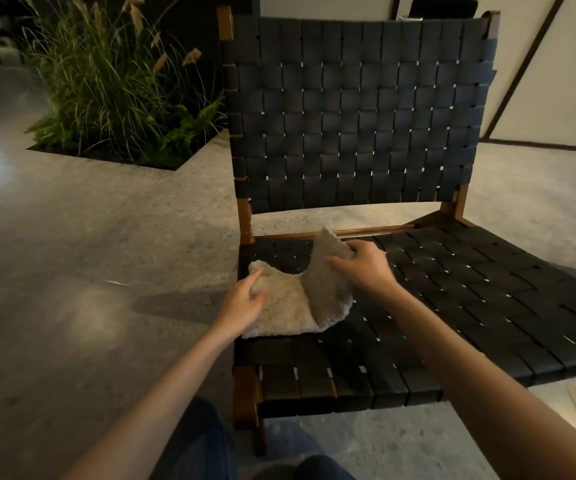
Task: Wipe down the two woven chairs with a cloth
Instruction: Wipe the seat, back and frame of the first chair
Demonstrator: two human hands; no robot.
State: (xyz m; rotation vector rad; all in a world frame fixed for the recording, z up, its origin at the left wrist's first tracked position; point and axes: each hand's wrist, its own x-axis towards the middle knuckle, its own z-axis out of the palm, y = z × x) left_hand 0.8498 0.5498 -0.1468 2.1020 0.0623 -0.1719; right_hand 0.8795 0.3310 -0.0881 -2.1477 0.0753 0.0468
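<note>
Far off to the left of the left grip, tall green grassy plants [117, 81] grow in a dark bed cut into the grey speckled stone floor [72, 237]. The person's left grip [245, 299] is closed on the left edge of a fluffy cream cloth [290, 306], with the fingers curled on it. That side of the cloth lies flat on the seat. The cloth sits between the two grips, on the back left part of the seat. The right grip [362, 268] pinches the other side of the cloth and holds it up, so that part stands in a tall fold. Under both grips is the wide seat [470, 306] of a low chair made of woven black straps. Beyond the grips, the woven black backrest [359, 116] stands up between brown wooden posts [245, 216]. The seat stretches on far to the right of the right grip.
</note>
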